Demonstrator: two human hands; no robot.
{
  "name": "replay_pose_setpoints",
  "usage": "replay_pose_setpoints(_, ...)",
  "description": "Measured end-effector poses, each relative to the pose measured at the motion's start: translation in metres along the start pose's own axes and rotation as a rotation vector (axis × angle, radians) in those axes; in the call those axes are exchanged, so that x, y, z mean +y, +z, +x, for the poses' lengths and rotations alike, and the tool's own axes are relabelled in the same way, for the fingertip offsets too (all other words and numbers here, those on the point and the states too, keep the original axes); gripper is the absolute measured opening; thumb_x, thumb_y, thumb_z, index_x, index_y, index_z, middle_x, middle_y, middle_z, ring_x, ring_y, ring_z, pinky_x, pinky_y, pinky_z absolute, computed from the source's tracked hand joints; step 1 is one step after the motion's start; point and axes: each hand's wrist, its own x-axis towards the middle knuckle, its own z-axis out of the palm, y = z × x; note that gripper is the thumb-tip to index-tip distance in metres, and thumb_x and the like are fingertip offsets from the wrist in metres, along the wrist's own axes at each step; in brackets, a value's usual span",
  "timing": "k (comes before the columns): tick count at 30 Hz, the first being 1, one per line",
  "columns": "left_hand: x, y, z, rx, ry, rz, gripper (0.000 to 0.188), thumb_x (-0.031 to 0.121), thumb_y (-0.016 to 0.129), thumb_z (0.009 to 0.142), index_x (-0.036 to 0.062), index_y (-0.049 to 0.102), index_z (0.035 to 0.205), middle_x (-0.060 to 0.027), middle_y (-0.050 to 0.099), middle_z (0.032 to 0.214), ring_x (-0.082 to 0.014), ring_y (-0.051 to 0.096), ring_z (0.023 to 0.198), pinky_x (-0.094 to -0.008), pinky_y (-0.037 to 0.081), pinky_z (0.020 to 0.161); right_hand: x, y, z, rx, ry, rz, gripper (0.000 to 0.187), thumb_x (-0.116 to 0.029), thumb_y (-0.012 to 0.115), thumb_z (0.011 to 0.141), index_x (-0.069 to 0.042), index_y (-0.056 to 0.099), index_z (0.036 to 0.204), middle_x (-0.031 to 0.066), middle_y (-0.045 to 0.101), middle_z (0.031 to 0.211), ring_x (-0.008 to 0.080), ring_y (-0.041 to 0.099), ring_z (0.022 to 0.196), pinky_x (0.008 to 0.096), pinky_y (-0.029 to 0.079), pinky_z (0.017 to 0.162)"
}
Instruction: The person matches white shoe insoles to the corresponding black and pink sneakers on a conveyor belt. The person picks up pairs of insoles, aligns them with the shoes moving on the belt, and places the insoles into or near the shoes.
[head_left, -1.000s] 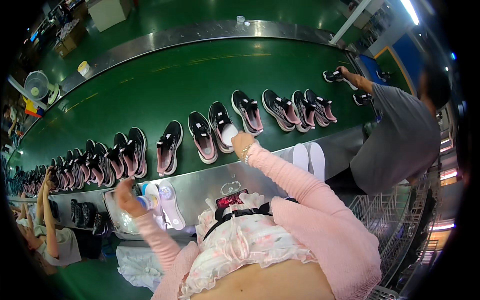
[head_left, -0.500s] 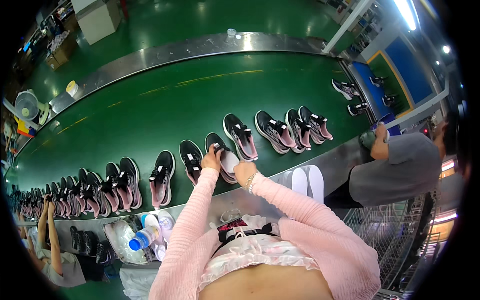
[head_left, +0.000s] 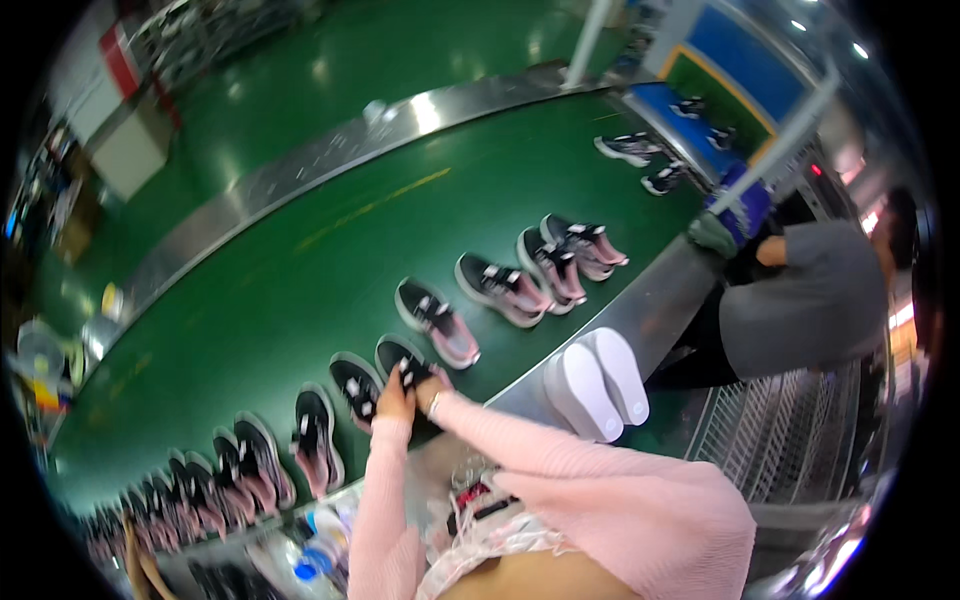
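Observation:
A black sneaker (head_left: 399, 350) with a pink lining stands on the green belt in front of me, its toe pointing away. My left hand (head_left: 395, 402) is closed on the left side of its collar. My right hand (head_left: 432, 390) reaches into the shoe's opening from the heel end; its fingers are hidden inside. Close on the left stands a similar sneaker (head_left: 357, 385), and a sneaker with a white insole-like lining (head_left: 437, 322) is to the right. Two stacks of white insoles (head_left: 597, 390) lie on the metal ledge to my right.
A long row of sneakers (head_left: 250, 465) runs left along the green belt (head_left: 300, 300); several more stand to the right. A person in grey (head_left: 800, 300) works at the far right beside a wire rack (head_left: 765, 430). Another person's forearms (head_left: 140, 560) show at lower left.
My view has turned, so the belt slants more. My right hand has gone from the sneaker's heel into its opening, and the white insole seen there before no longer shows.

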Motion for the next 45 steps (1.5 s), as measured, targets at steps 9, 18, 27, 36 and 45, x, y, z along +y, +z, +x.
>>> replay_pose_setpoints(9, -0.031, 0.019, -0.010, 0.138, 0.003, -0.043, 0.048, 0.003, 0.050, 0.070, 0.0026, 0.037, 0.116, -0.0194, 0.058, 0.084, -0.0306, 0.057, 0.076, -0.0361, 0.044, 0.068, -0.022, -0.017, -0.009, -0.454, 0.183, 0.172, 0.037, -0.023, 0.036, 0.080, -0.015, 0.044, 0.115, 0.0138, 0.035, 0.123, 0.0254, 0.043, 0.105, 0.0334, 0.032, 0.090)
replay_pose_setpoints(18, 0.015, 0.042, -0.048, 0.284, 0.163, 0.255, 0.011, 0.003, 0.052, 0.066, -0.0023, 0.054, 0.076, -0.0168, 0.053, 0.073, -0.0345, 0.052, 0.071, -0.0419, 0.041, 0.069, 0.023, -0.100, -0.058, 0.233, 0.098, 0.231, 0.029, -0.013, 0.051, 0.070, -0.010, 0.052, 0.099, 0.0096, 0.043, 0.113, 0.0259, 0.042, 0.102, 0.0347, 0.038, 0.082)
replay_pose_setpoints(27, 0.045, 0.069, 0.028, -0.459, -0.137, 1.012, 0.028, 0.018, 0.050, 0.070, 0.0049, 0.055, 0.094, -0.0146, 0.053, 0.097, -0.0293, 0.053, 0.086, -0.0357, 0.042, 0.076, 0.092, -0.084, -0.012, -0.097, 0.132, 0.000, 0.032, -0.013, 0.055, 0.064, -0.001, 0.057, 0.093, 0.0174, 0.032, 0.121, 0.0324, 0.034, 0.109, 0.0420, 0.036, 0.084)
replay_pose_setpoints(36, -0.008, 0.069, 0.030, -1.062, 0.072, 0.581, 0.027, 0.018, 0.051, 0.066, 0.0115, 0.059, 0.091, -0.0119, 0.055, 0.099, -0.0246, 0.052, 0.093, -0.0312, 0.040, 0.080, 0.111, -0.158, -0.130, -0.024, 0.063, 0.253, 0.025, -0.017, 0.055, 0.065, -0.006, 0.055, 0.088, 0.0111, 0.051, 0.098, 0.0266, 0.047, 0.092, 0.0369, 0.039, 0.078)
replay_pose_setpoints(45, 0.021, 0.071, 0.041, -0.921, 0.152, 1.560, 0.039, 0.034, 0.037, 0.080, 0.0196, 0.044, 0.115, 0.0019, 0.041, 0.120, -0.0131, 0.036, 0.111, -0.0356, 0.028, 0.090, 0.214, -0.239, -0.214, 0.410, 0.572, -0.175, 0.055, -0.023, 0.057, 0.067, -0.003, 0.038, 0.114, 0.0181, 0.046, 0.108, 0.0305, 0.045, 0.097, 0.0347, 0.038, 0.081)
